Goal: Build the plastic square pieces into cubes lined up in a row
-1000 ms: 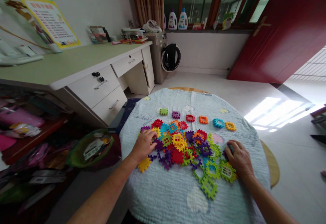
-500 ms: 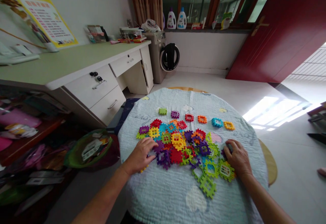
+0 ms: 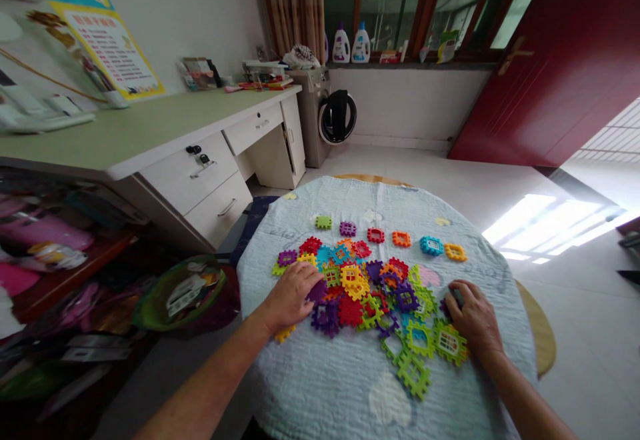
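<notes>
A heap of colourful plastic interlocking blocks, square with toothed edges, covers the middle of the cloth. At its left side my left hand (image 3: 294, 293) is closed on a solid purple block (image 3: 318, 291), thumb and fingers at its edge. My right hand (image 3: 474, 313) rests at the heap's right edge with curled fingers; a dark bit shows under them, too hidden to name. Beside it lies a green window block (image 3: 450, 342). A red block (image 3: 350, 310) and yellow blocks (image 3: 351, 276) are in the heap. Behind, a spaced row runs from a green block (image 3: 323, 223) to a yellow-orange frame (image 3: 455, 252).
A pale blue cloth (image 3: 320, 387) covers the round table. To the left are a green basket (image 3: 150, 303) and a desk (image 3: 170, 117) with drawers. A washing machine (image 3: 313, 120) with its door open and a red door (image 3: 545, 80) stand farther back.
My left hand has moved slightly right and now grips the purple block at the heap's left side. My right hand stays in nearly the same place. The view has shifted a little.
</notes>
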A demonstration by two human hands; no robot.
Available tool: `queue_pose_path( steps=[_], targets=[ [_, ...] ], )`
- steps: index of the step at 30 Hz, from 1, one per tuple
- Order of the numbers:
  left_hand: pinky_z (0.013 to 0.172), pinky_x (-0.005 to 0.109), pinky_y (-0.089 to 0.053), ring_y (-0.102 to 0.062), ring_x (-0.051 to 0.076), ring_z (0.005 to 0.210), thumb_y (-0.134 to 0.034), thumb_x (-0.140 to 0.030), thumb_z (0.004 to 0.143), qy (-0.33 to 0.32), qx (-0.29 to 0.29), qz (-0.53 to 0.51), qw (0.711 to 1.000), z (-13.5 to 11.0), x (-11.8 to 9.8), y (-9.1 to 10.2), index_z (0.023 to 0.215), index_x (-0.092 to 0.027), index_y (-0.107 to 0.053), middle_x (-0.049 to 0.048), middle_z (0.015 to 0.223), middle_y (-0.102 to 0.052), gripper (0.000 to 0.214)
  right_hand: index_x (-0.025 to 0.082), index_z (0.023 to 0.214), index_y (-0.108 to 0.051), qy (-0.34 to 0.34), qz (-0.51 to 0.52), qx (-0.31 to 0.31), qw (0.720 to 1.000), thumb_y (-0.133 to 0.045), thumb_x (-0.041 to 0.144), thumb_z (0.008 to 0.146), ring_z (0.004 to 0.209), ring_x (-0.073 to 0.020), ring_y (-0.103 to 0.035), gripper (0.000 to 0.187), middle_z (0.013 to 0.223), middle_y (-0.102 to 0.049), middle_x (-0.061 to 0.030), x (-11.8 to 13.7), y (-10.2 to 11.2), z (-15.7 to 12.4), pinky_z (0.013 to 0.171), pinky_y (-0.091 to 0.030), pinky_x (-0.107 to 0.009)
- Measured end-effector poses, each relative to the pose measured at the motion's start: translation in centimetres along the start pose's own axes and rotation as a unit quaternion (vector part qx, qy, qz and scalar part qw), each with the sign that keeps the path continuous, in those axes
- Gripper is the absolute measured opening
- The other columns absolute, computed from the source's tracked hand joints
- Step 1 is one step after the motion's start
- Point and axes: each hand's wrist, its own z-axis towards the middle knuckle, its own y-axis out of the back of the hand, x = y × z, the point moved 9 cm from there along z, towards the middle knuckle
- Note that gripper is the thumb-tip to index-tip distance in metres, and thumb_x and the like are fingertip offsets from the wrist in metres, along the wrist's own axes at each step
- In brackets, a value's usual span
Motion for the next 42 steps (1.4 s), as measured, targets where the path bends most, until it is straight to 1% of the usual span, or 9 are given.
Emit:
queue_pose_path(
  steps=[2, 5, 8, 12, 21, 29, 34, 39, 42],
  targets=[
    [0.108, 0.044, -0.036, -0.051, 0.027, 0.116, -0.064, -0.018, 0.068, 0.028, -0.040, -0.002, 0.999, 0.2, 2.2, 1.8, 0.119, -0.020, -0.058, 0.0083, 0.119, -0.061, 0.051, 0.021, 0.100, -0.059, -0.001, 0.000, 0.000, 1.000, -0.044, 0.042, 0.088, 0.102, -0.0265, -0.059, 0.029, 0.113, -0.062, -0.0098, -0.1, 0.0, 0.0, 0.094, -0.045, -0.041],
    [0.103, 0.040, -0.040, -0.054, 0.026, 0.111, -0.060, -0.019, 0.068, 0.114, -0.080, -0.001, 0.990, 0.8, 7.6, 4.0, 0.118, -0.015, -0.058, 0.0113, 0.116, -0.061, 0.050, 0.021, 0.101, -0.059, -0.002, 0.003, 0.000, 1.000, -0.044, 0.042, 0.088, 0.103, -0.0266, -0.059, 0.029, 0.114, -0.062, -0.0099, -0.1, -0.1, 0.0, 0.094, -0.044, -0.042],
    [0.099, 0.035, -0.044, -0.058, 0.025, 0.106, -0.061, -0.020, 0.064, 0.173, 0.000, -0.036, 0.984, 2.0, 12.2, 3.2, 0.115, -0.014, -0.059, 0.0115, 0.116, -0.060, 0.052, 0.021, 0.101, -0.059, -0.004, 0.004, 0.002, 1.000, -0.044, 0.042, 0.088, 0.104, -0.0268, -0.059, 0.029, 0.114, -0.062, -0.0099, -0.2, -0.2, 0.0, 0.095, -0.044, -0.042],
    [0.089, 0.031, -0.048, -0.061, 0.024, 0.099, -0.065, -0.024, 0.059, 0.189, 0.124, -0.065, 0.972, 3.5, 14.5, 0.8, 0.110, -0.017, -0.062, 0.0072, 0.110, -0.064, 0.052, 0.021, 0.101, -0.059, -0.006, 0.004, 0.004, 1.000, -0.044, 0.041, 0.088, 0.103, -0.0262, -0.059, 0.028, 0.113, -0.062, -0.0093, -0.2, -0.2, 0.1, 0.094, -0.045, -0.041],
    [0.080, 0.029, -0.045, -0.061, 0.024, 0.093, -0.072, -0.028, 0.051, 0.157, 0.188, -0.016, 0.969, 4.9, 14.5, -0.4, 0.096, -0.019, -0.068, 0.0047, 0.099, -0.066, 0.046, 0.021, 0.101, -0.059, -0.008, 0.006, 0.004, 1.000, -0.044, 0.042, 0.088, 0.103, -0.0258, -0.059, 0.028, 0.114, -0.062, -0.0098, 0.1, 0.1, 0.1, 0.094, -0.044, -0.041],
    [0.076, 0.029, -0.046, -0.060, 0.023, 0.088, -0.065, -0.024, 0.050, 0.162, 0.176, -0.008, 0.971, 4.4, 14.8, -1.2, 0.089, -0.019, -0.064, 0.0032, 0.091, -0.064, 0.039, 0.021, 0.100, -0.060, -0.012, 0.017, -0.004, 1.000, -0.045, 0.041, 0.087, 0.101, -0.0258, -0.059, 0.028, 0.113, -0.063, -0.0097, 0.3, 0.5, 0.1, 0.093, -0.044, -0.041],
    [0.082, 0.031, -0.047, -0.059, 0.023, 0.092, -0.065, -0.025, 0.052, 0.163, 0.132, -0.012, 0.978, 4.5, 15.1, 0.6, 0.097, -0.017, -0.060, 0.0058, 0.099, -0.060, 0.045, 0.022, 0.098, -0.061, -0.011, 0.026, -0.006, 1.000, -0.047, 0.039, 0.086, 0.102, -0.0254, -0.060, 0.026, 0.112, -0.064, -0.0091, 0.3, 0.5, 0.1, 0.094, -0.045, -0.041],
    [0.086, 0.032, -0.048, -0.058, 0.021, 0.094, -0.065, -0.030, 0.060, 0.111, -0.011, -0.064, 0.992, 8.4, 11.3, 4.3, 0.104, -0.019, -0.058, 0.0047, 0.104, -0.053, 0.046, 0.022, 0.099, -0.060, -0.014, 0.027, -0.004, 1.000, -0.046, 0.038, 0.086, 0.104, -0.0252, -0.059, 0.025, 0.113, -0.063, -0.0090, 0.3, 0.4, 0.0, 0.095, -0.044, -0.041],
    [0.088, 0.031, -0.049, -0.058, 0.020, 0.095, -0.066, -0.025, 0.060, 0.072, -0.028, -0.076, 0.994, 12.6, 7.4, 4.1, 0.110, -0.019, -0.058, 0.0056, 0.109, -0.053, 0.050, 0.022, 0.099, -0.060, -0.019, 0.027, -0.002, 0.999, -0.046, 0.038, 0.087, 0.105, -0.0253, -0.058, 0.024, 0.114, -0.063, -0.0093, 0.3, 0.3, 0.0, 0.096, -0.044, -0.042]
  ],
)
